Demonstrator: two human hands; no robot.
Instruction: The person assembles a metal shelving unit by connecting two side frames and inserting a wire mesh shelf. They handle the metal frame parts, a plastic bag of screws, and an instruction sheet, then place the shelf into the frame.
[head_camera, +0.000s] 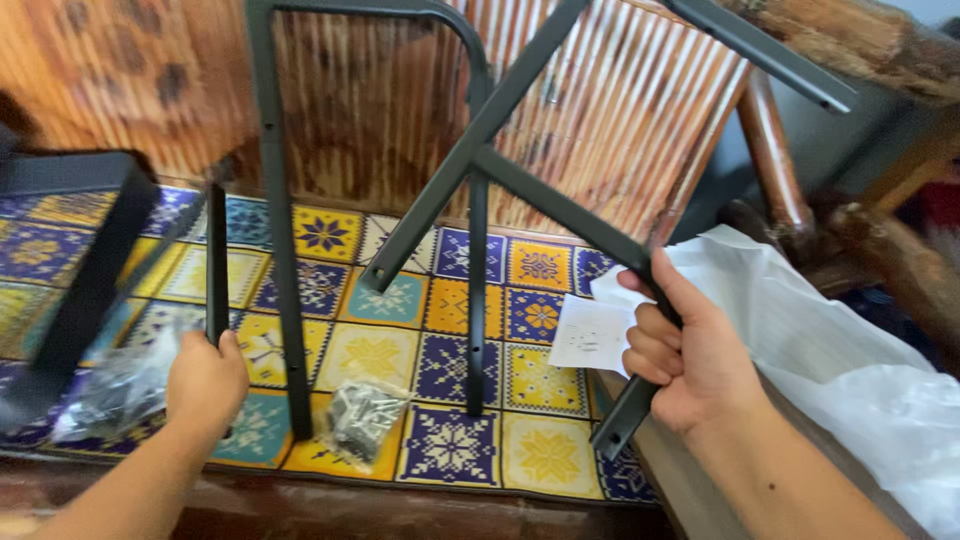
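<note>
My right hand (690, 355) grips a dark metal cross-shaped frame (500, 165) by its lower bar and holds it tilted over a colourful tiled table (450, 300). At the lower left, my left hand (205, 385) is closed around a thin dark metal bar (216, 260) that stands upright on the table. A dark bent-tube leg frame (285, 250) rises between the two hands. A clear bag of screws (365, 415) lies on the tiles near the front edge.
A crumpled plastic bag (115, 385) lies beside my left hand. A white paper sheet (590, 335) and white plastic wrap (830, 340) sit at the right. A black metal piece (80, 270) leans at the left. A bamboo wall (380, 110) stands behind.
</note>
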